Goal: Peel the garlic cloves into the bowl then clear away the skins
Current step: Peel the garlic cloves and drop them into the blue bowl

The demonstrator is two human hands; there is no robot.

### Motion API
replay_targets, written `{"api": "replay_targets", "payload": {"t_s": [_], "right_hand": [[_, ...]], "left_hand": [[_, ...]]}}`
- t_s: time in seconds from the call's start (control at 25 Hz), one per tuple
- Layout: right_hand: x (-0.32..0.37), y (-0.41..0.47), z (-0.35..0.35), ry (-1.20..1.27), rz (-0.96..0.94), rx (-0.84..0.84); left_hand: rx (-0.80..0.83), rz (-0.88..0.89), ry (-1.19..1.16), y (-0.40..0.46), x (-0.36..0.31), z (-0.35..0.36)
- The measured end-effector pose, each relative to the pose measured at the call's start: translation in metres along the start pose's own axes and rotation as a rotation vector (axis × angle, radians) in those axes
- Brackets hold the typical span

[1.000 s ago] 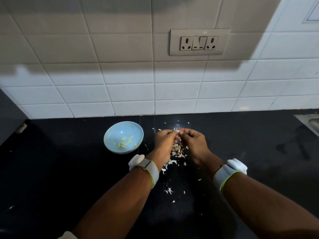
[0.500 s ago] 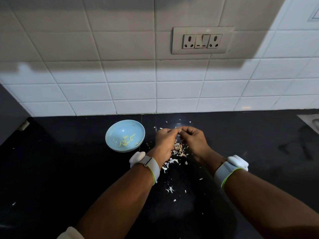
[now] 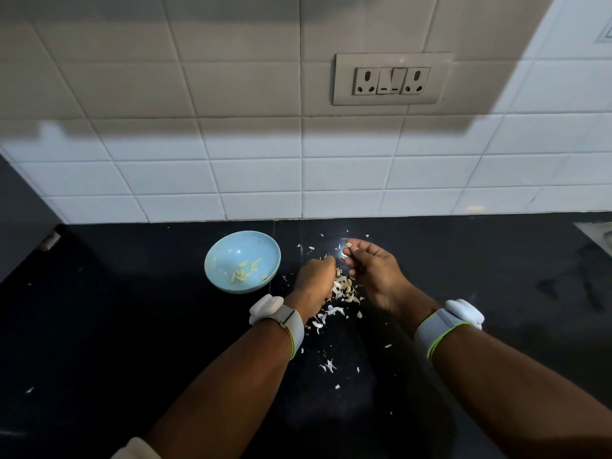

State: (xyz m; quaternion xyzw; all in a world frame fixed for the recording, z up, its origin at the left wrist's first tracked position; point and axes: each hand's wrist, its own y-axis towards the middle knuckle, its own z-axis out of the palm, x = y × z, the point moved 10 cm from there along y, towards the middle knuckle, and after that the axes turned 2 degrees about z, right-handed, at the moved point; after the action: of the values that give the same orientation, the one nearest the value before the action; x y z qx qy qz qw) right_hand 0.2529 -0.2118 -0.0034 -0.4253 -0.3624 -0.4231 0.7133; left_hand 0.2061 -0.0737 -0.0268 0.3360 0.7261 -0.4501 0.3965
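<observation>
Black bench, white tiled wall behind it with a socket plate. Pale blue bowl sits left of centre on the bench, near the wall; a handful of peeled garlic cloves lie in its bottom.

Right hand: fingers curled, tips pinching a small garlic clove held above the bench, just right of the bowl and apart from it. Whether the clove is fully peeled cannot be told at this size.

Left hand: fingers curled inward, fingertips just beside the right hand's, over the pile. What it has hold of, if anything, is hidden by the back of the hand; cannot tell.

Between and under the two hands: pile of unpeeled cloves and skins on the bench. Loose garlic skins scattered nearer the person, between the forearms, and a few flecks on the far side toward the wall.

Both wrists carry a grey band with a white device: left wristband, right wristband.
</observation>
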Motion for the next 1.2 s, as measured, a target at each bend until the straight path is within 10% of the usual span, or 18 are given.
{"api": "replay_targets", "payload": {"t_s": [0.6, 1.2], "right_hand": [[0.006, 0.001, -0.007, -0.316, -0.09, -0.077], [0.019, -0.003, -0.006, -0.739, -0.217, -0.128]], "left_hand": [[-0.139, 0.208, 0.16, 0.006, -0.026, -0.012], [-0.135, 0.252, -0.24, 0.003, -0.026, -0.008]]}}
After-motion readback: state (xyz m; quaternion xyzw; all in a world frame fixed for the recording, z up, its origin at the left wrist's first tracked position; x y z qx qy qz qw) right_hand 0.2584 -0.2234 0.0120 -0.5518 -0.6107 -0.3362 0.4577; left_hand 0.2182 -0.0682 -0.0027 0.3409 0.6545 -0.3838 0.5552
